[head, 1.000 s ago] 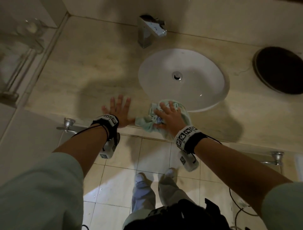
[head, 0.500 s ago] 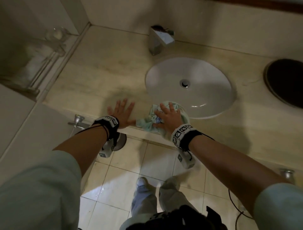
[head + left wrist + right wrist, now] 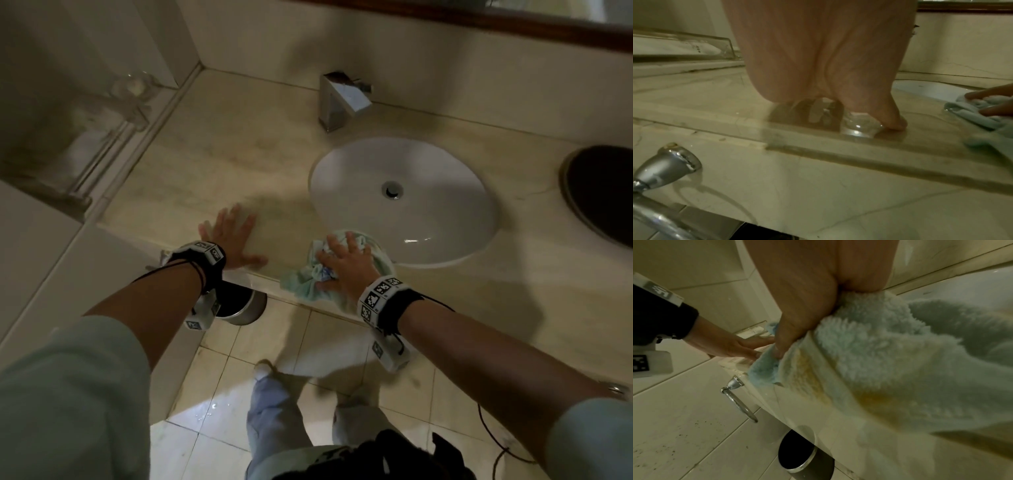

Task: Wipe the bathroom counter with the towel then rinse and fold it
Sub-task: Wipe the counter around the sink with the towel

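A pale green towel [image 3: 301,286] lies bunched on the beige stone counter [image 3: 205,164], at its front edge beside the white basin [image 3: 428,219]. My right hand [image 3: 346,262] presses down on it with spread fingers, and part of the towel [image 3: 879,345] hangs over the counter's front. In the right wrist view the thumb [image 3: 783,340] pushes into the cloth. My left hand [image 3: 233,236] lies flat on the bare counter to the left of the towel, fingers straight. In the left wrist view its thumb [image 3: 894,120] touches the stone, with the towel [image 3: 982,116] off to the right.
A chrome tap [image 3: 342,99] stands behind the basin. A dark round opening [image 3: 603,192] sits in the counter at right, a glass shelf [image 3: 102,113] at left. Under the counter are a metal bin [image 3: 243,308] and a chrome rail [image 3: 737,399].
The head view has lifted, showing more of the back wall. The gap between my left thumb and the towel has widened a little. My right hand still presses the towel by the basin rim.
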`<action>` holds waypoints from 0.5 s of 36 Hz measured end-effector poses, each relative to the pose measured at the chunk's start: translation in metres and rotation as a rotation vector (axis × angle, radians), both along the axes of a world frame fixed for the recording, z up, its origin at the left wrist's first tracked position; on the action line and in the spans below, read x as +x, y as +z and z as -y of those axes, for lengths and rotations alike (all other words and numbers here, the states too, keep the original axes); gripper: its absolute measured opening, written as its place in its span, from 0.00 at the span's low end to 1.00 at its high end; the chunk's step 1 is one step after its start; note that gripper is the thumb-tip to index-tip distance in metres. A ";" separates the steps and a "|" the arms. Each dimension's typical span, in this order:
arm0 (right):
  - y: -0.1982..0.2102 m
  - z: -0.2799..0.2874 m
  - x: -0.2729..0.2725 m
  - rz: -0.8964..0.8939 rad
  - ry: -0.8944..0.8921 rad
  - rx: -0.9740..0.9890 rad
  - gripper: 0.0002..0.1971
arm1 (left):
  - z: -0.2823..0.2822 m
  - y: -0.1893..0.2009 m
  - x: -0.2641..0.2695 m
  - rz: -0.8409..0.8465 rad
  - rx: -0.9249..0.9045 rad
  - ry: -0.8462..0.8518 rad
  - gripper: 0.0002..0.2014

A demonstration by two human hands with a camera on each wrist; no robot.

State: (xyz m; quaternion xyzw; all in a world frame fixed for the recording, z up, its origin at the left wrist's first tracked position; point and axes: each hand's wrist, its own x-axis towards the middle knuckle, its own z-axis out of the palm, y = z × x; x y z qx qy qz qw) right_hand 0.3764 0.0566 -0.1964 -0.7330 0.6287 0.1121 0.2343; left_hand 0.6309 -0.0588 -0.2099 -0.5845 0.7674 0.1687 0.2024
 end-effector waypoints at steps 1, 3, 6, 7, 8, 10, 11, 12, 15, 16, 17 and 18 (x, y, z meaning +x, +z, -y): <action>0.000 0.005 0.006 0.000 -0.005 0.001 0.38 | 0.008 0.000 0.004 0.001 -0.002 0.000 0.54; 0.000 0.014 0.018 0.002 -0.015 -0.008 0.38 | 0.019 0.003 0.012 0.009 -0.002 0.014 0.55; 0.001 0.040 0.040 0.008 -0.058 -0.005 0.38 | 0.037 0.006 0.025 0.035 -0.004 0.014 0.56; 0.003 0.051 0.046 0.008 -0.074 0.006 0.38 | 0.042 0.006 0.028 0.039 0.005 0.004 0.57; 0.004 0.062 0.051 0.006 -0.088 0.016 0.39 | 0.045 0.005 0.030 0.037 0.026 -0.007 0.57; 0.006 0.085 0.059 0.005 -0.131 0.026 0.39 | 0.050 0.001 0.032 0.030 0.065 -0.041 0.56; 0.007 0.095 0.065 0.005 -0.157 0.024 0.38 | 0.052 -0.001 0.034 0.024 0.072 -0.057 0.56; 0.008 0.102 0.069 0.005 -0.178 0.022 0.38 | 0.053 -0.003 0.035 0.013 0.071 -0.065 0.56; 0.006 0.112 0.075 -0.009 -0.225 0.018 0.37 | 0.054 -0.007 0.040 -0.034 0.072 -0.077 0.56; 0.005 0.112 0.075 -0.010 -0.231 0.009 0.37 | 0.055 -0.006 0.042 -0.035 0.090 -0.084 0.57; 0.002 0.110 0.076 -0.008 -0.235 -0.006 0.37 | 0.055 -0.005 0.043 -0.031 0.108 -0.091 0.58; -0.001 0.108 0.074 -0.003 -0.237 -0.030 0.37 | 0.056 -0.004 0.044 -0.023 0.122 -0.099 0.58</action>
